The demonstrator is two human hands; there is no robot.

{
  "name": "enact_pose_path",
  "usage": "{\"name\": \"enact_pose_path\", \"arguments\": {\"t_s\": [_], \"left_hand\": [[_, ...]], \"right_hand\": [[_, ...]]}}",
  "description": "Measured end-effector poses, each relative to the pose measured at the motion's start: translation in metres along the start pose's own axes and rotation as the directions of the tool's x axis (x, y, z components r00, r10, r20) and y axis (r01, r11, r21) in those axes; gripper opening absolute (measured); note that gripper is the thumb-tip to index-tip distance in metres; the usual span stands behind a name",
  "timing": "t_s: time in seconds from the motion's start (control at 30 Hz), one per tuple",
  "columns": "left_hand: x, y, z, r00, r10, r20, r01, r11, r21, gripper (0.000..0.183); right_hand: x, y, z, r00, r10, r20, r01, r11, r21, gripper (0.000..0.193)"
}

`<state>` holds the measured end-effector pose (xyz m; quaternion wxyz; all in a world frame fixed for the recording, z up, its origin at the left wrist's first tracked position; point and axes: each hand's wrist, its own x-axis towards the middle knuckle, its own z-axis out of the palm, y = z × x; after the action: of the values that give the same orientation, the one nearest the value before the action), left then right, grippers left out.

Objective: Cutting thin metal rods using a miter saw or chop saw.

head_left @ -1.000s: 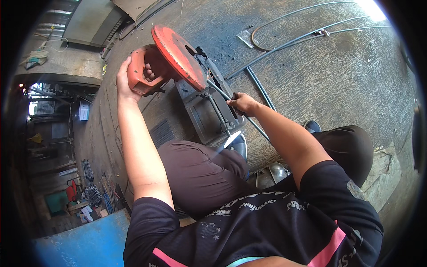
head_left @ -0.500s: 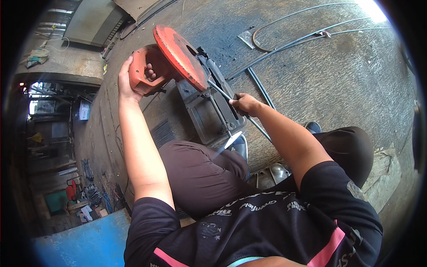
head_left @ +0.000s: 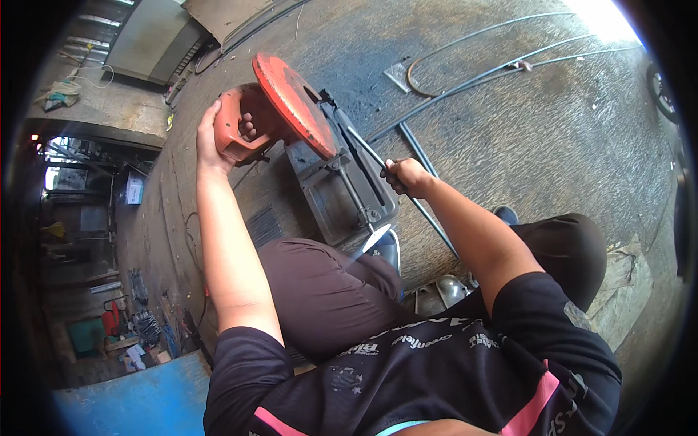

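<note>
My left hand [head_left: 211, 138] grips a red, looped saw handle [head_left: 231, 118]; my right hand [head_left: 408, 177] grasps a slim grey metal rod [head_left: 368, 148], mottled grey-brown floor [head_left: 538, 145] opening rightward.

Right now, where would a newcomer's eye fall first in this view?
On the scuffed orange-red disc-shaped guard, above and left of centre, with the left grip closed on the orange looped handle beside it. Next comes the thin grey metal rod in the right grip, slanting from the dark grey machine base toward the lower right. The flat blue surface at lower left stands out.
</note>
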<state>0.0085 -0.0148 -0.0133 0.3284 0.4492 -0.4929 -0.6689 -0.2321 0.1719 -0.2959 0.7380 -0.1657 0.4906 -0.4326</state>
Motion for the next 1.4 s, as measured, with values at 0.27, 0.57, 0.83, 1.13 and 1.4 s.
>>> {"name": "enact_pose_path", "arguments": {"t_s": [0.27,0.57,0.83,1.13,1.4], "left_hand": [[0.002,0.019,0.016,0.596,0.76,-0.258,-0.363,0.542,0.758,0.058],[-0.124,0.026,0.145,0.606,0.473,0.639,-0.719,0.669,0.187,0.037],[-0.149,0.04,0.137,0.558,0.724,0.405,-0.821,0.553,0.143,0.024],[-0.139,0.047,0.121,0.44,0.695,0.568,-0.276,0.707,-0.651,0.079],[-0.146,0.05,0.104,0.496,0.666,0.558,-0.064,0.669,-0.741,0.116]], "right_hand": [[-0.096,-0.096,0.037,0.918,-0.391,0.061,0.353,0.879,0.32,0.028],[-0.2,-0.145,0.125,0.732,-0.634,0.248,0.527,0.758,0.384,0.032],[-0.221,-0.135,0.163,0.707,-0.656,0.263,0.643,0.752,0.145,0.033],[-0.22,-0.118,0.176,0.703,-0.662,0.259,0.706,0.695,-0.139,0.026],[-0.21,-0.107,0.189,0.728,-0.595,0.341,0.661,0.741,-0.119,0.032]]}}
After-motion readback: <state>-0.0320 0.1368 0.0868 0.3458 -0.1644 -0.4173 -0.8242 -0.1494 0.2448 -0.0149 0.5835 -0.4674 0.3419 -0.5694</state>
